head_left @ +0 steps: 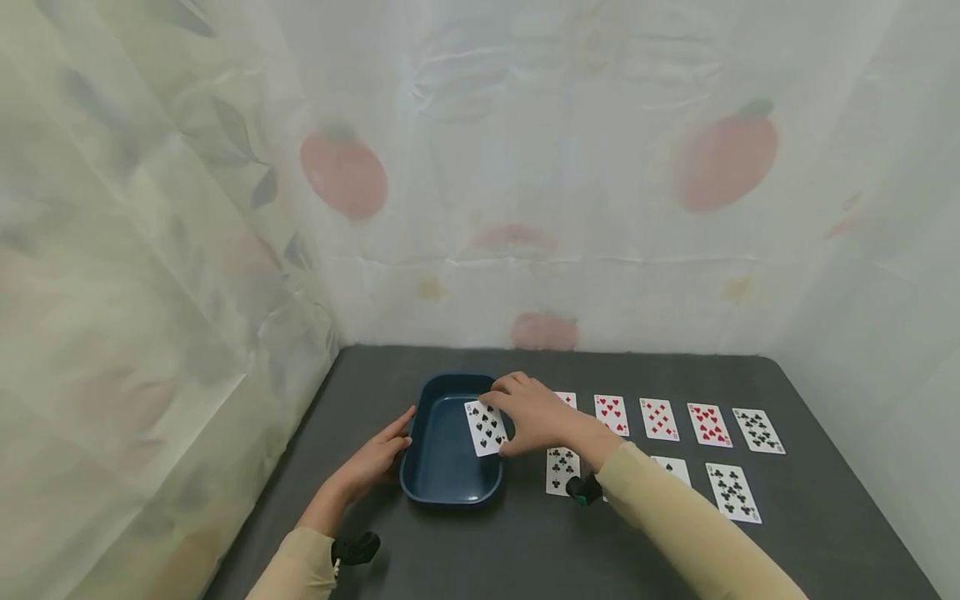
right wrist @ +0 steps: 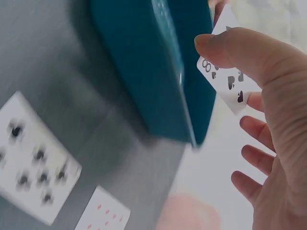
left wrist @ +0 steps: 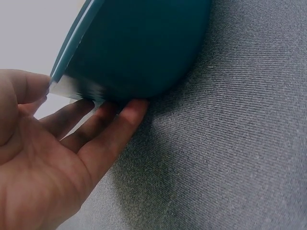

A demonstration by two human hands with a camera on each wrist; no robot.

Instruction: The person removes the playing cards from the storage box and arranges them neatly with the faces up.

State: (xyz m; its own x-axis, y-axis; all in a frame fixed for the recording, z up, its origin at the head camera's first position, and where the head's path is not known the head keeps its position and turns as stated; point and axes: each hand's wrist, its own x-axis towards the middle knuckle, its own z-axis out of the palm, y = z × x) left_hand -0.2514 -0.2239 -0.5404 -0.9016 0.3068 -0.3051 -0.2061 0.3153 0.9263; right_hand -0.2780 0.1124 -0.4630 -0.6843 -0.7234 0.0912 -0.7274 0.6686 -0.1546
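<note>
In the head view a playing card, the eight of spades (head_left: 484,433), hangs face up over the right side of a dark blue tray (head_left: 444,462). My right hand (head_left: 531,410) pinches this card at its edge between thumb and fingers. The right wrist view has the thumb (right wrist: 216,50) lying across the card's face, and the other fingers spread loosely. At the tray's left side, my left hand (head_left: 369,460) touches the outer wall with extended fingers. Its thumb (left wrist: 33,86) lies at the rim in the left wrist view.
Face-up cards lie in two rows right of the tray, among them a red hearts card (head_left: 612,414) and a black clubs card (head_left: 733,492). My right forearm covers part of the front row. A patterned curtain (head_left: 540,283) hangs behind the dark table (head_left: 465,550).
</note>
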